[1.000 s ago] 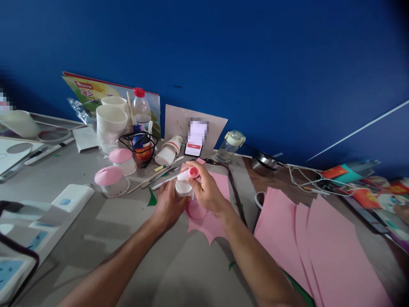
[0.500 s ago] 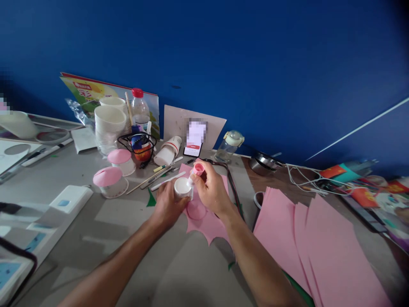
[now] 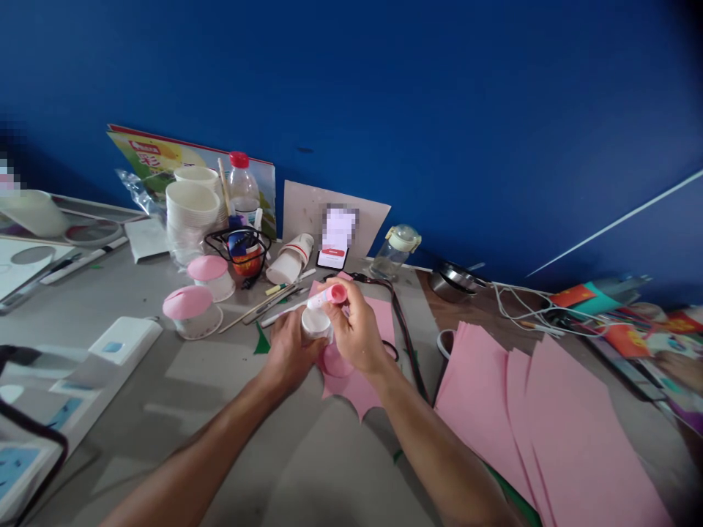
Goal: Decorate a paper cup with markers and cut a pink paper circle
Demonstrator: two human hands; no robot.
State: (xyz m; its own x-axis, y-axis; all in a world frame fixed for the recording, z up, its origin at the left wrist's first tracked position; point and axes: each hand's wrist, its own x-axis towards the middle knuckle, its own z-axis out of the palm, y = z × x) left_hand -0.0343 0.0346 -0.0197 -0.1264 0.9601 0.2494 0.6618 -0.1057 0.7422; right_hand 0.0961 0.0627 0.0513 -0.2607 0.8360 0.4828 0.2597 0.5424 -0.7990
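My left hand (image 3: 291, 340) is closed around a small white paper cup (image 3: 316, 322), whose round end faces up. In my right hand (image 3: 356, 326) is a glue stick (image 3: 326, 296) with a white barrel and a pink end, held tilted just above the cup's rim. Whether its tip touches the cup I cannot tell. Below both hands lies a pink paper sheet (image 3: 359, 395) with scalloped cut edges, and on it a pink paper circle (image 3: 336, 362). A dark scissors handle (image 3: 391, 350) shows beside my right wrist.
Two short cups with pink paper tops (image 3: 188, 301) stand to the left, before stacked paper cups (image 3: 192, 212). A phone (image 3: 336, 238) leans at the back near a glass jar (image 3: 394, 250). Pink sheets (image 3: 483, 395) lie right; a white power strip (image 3: 104, 373) lies left.
My right hand has turned the glue stick from nearly upright to a flatter tilt over the cup. My left hand keeps its hold on the cup.
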